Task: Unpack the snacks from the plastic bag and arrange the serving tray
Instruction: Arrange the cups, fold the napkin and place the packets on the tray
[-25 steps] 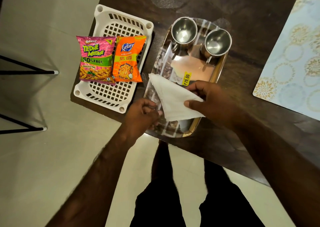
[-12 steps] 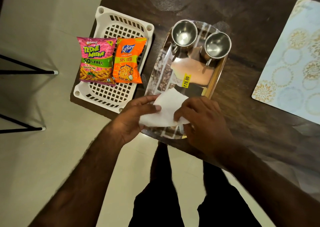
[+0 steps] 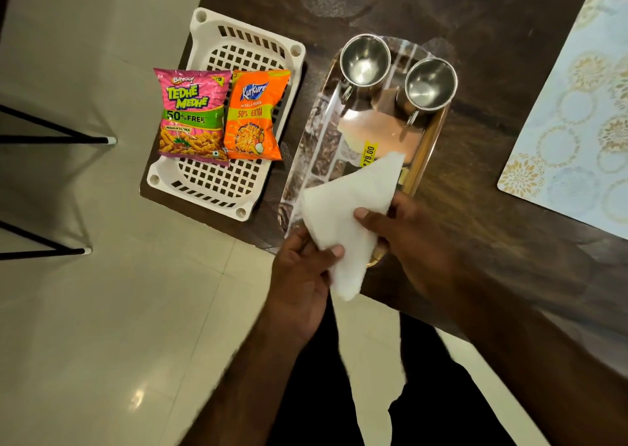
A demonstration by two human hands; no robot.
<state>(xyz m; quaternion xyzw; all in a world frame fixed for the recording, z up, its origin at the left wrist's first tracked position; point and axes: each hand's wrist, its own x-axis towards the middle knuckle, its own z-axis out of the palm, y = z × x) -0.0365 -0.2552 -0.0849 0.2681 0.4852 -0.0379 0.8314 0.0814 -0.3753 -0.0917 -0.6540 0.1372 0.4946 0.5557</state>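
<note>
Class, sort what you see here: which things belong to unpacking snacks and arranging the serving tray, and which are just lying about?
Part of the job:
steel tray
two steel cups
pink Tedhe Medhe packet
orange Kurkure packet
white napkin, held by both hands

Lying about:
white plastic basket
patterned placemat

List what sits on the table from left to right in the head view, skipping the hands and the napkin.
Pink snack packet → orange snack packet, both on the white basket → left steel cup → right steel cup, both on the steel tray → patterned placemat.
</note>
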